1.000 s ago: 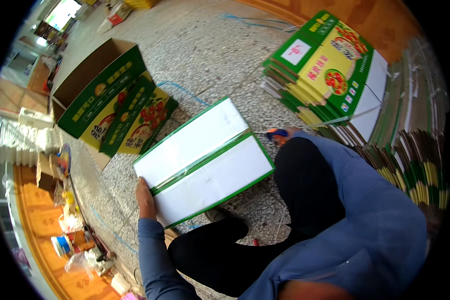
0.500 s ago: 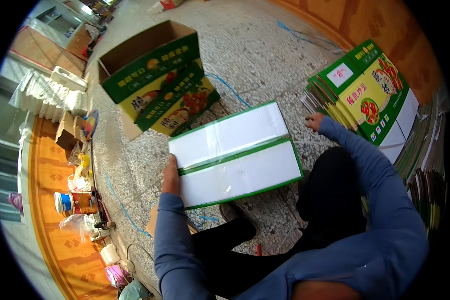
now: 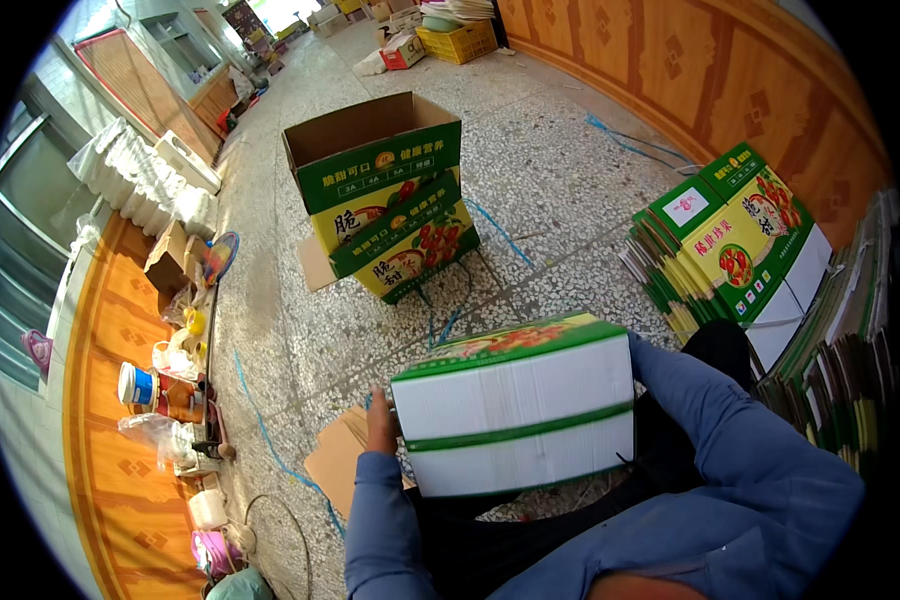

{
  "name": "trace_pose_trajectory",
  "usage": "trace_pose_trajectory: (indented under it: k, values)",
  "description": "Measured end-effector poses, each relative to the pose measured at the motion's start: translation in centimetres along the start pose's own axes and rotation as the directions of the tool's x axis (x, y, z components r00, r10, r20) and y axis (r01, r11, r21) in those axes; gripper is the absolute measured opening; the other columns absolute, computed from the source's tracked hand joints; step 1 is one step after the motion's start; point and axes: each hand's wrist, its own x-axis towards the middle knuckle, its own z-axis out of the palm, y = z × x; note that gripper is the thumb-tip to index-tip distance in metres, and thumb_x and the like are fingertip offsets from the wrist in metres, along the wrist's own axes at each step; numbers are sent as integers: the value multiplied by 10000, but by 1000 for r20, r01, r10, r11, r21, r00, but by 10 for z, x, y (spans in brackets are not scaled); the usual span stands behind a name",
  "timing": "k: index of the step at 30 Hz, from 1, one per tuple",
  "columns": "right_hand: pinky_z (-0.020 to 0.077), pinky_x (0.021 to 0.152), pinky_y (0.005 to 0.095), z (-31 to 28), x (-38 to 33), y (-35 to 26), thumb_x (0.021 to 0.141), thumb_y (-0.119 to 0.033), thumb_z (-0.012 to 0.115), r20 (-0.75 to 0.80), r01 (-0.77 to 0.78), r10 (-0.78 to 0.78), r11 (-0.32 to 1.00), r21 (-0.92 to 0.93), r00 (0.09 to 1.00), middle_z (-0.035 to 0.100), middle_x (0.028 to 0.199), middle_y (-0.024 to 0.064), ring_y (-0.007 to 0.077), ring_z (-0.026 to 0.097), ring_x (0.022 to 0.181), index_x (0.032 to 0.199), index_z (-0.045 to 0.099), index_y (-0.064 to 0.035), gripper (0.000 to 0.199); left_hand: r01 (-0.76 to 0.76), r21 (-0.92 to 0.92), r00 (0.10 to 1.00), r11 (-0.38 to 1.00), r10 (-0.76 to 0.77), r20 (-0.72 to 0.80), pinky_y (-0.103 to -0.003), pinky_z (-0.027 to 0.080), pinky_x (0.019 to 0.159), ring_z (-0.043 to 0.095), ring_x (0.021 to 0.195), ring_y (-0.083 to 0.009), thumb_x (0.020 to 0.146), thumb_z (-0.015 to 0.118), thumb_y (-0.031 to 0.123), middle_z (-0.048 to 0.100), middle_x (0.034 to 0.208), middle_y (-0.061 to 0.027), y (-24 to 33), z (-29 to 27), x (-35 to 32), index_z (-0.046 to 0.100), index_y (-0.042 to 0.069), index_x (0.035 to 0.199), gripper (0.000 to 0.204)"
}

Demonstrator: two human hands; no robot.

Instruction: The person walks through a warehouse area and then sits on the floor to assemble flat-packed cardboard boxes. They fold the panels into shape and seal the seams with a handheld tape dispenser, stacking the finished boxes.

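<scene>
Tilted over my lap is a closed cardboard box [image 3: 518, 405], its white flaps with a green seam facing me and clear tape across them. One green and yellow printed side of it shows at the far edge. My left hand [image 3: 381, 422] grips the left end of this box, fingers along its edge. My right forearm reaches to the right end, where the box hides the hand, so its fingers cannot be seen. Beyond stands an open-topped green and yellow carton [image 3: 385, 190], with brown cardboard inside and a flap hanging out at its left.
On the right leans a stack of flattened cartons [image 3: 740, 240], with more folded cardboard [image 3: 850, 380] nearer me. A brown cardboard piece [image 3: 342, 455] and blue strapping [image 3: 270, 440] lie on the speckled floor. Buckets, bags and boxes line the left wall. A yellow crate [image 3: 457, 42] stands far off.
The box has tipped up and shifted toward me, so its printed side now shows. My right hand has moved from beside the flattened cartons to behind the box's right end. The view has shifted.
</scene>
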Motion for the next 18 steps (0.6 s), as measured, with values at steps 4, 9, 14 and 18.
trace_pose_trajectory:
  k: [4,9,14,18]
  values:
    - [517,783,384,-3,-3,13,951,-387,470,103,87,-73,986,-141,992,610,1144,168,263,613,939,1237,535,-7,480,-82,-163,787,983,164,594,-303,520,780,631,924,-202,1008,299,435,648,1073,-113,-1,9,-3,567,18,1192,529]
    - [516,820,382,5,11,-39,958,-371,453,330,479,-371,801,-359,868,611,1153,164,267,617,939,1254,521,-9,472,-81,-368,797,926,282,535,-303,496,843,610,961,-195,988,382,327,625,1128,-119,46,23,-48,538,6,1232,433]
    - [506,909,393,52,-32,-85,972,-333,387,-17,378,-411,821,428,912,597,1203,162,280,614,1047,1261,520,-19,447,-347,-510,652,787,594,472,-357,364,1032,492,1192,-256,981,330,409,510,1308,-158,76,19,-81,421,-46,1333,582]
    - [472,952,398,71,-23,-69,960,-337,431,-54,394,-412,814,426,910,599,1212,126,262,585,1090,1269,524,-39,439,-416,-366,779,833,534,329,-345,333,1043,472,1219,-251,961,285,584,491,1344,-156,46,15,-50,401,-42,1355,749]
